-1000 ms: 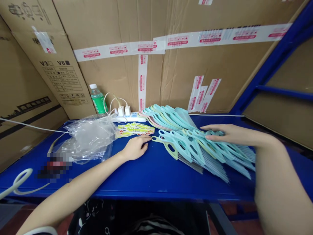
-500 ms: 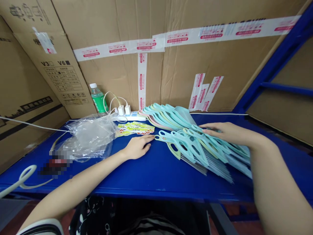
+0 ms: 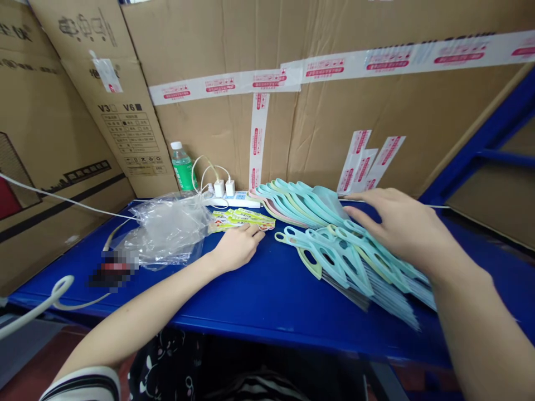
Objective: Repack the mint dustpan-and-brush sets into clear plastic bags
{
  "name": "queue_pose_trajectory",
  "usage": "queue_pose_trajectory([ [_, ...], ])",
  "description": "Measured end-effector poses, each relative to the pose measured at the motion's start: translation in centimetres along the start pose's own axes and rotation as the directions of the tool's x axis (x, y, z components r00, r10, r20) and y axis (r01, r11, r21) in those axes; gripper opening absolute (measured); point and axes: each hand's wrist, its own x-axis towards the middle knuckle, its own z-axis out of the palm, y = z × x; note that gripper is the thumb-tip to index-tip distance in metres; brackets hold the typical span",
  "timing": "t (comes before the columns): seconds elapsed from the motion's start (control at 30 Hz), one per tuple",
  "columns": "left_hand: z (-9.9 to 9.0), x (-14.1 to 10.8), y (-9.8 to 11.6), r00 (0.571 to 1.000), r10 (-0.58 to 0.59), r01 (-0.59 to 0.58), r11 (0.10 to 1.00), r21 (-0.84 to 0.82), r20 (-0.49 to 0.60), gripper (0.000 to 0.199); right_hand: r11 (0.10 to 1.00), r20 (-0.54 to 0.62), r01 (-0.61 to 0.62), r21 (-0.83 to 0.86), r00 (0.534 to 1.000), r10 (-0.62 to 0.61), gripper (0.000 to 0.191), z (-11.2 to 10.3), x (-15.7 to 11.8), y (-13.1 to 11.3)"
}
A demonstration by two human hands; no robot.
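The pale-blue plastic-handled brushes (image 3: 338, 262) lay fanned across the blue shelf (image 3: 267, 312), their long axes running from looped handles at upper left to bristles at lower right; the right hand (image 3: 401, 228) hung spread over them, gripping nothing; the left hand (image 3: 238, 248) lay flat, fingers together, just below yellow labels (image 3: 242, 220); a carton (image 3: 125, 107) read "V3 V6".

Bright, even light left soft shadow under the right hand (image 3: 401, 231); the blue tabletop (image 3: 259, 301) bowed with lens distortion, a pixelated patch (image 3: 113, 270) at its left.
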Motion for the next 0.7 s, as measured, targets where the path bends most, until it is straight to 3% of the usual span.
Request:
queue_pose_trajectory([
  [0.1,-0.5,-0.1,-0.3,1.000,-0.013,0.012,0.999,0.045,0.009,0.040,0.968,-0.147,0.252,0.002,0.957,-0.249,0.040,0.0,0.3,-3.8],
  [0.23,-1.1,-0.6,-1.0,0.996,-0.085,0.081,0.988,0.134,0.029,0.032,0.863,-0.104,0.504,-0.019,0.858,-0.503,0.033,2.2,0.2,-9.4],
  [0.33,-1.6,-1.5,-1.7,0.974,-0.224,0.217,0.962,0.165,0.030,0.038,0.804,-0.057,0.595,-0.010,0.802,-0.595,0.025,5.1,-0.3,-11.8],
  [0.47,-2.2,-2.7,-3.2,0.912,-0.376,0.338,0.915,0.221,0.163,0.050,0.797,0.010,0.603,-0.010,0.797,-0.603,0.019,7.7,-0.8,-11.5],
  [0.6,-2.5,-3.2,-4.9,0.866,-0.429,0.369,0.895,0.250,0.257,0.045,0.791,0.059,0.611,-0.008,0.790,-0.610,0.012,8.1,-0.8,-10.2],
  [0.7,-2.5,-3.4,-5.9,0.847,-0.442,0.380,0.892,0.244,0.297,0.044,0.763,0.131,0.645,-0.039,0.761,-0.636,0.017,8.0,-0.6,-9.9],
])
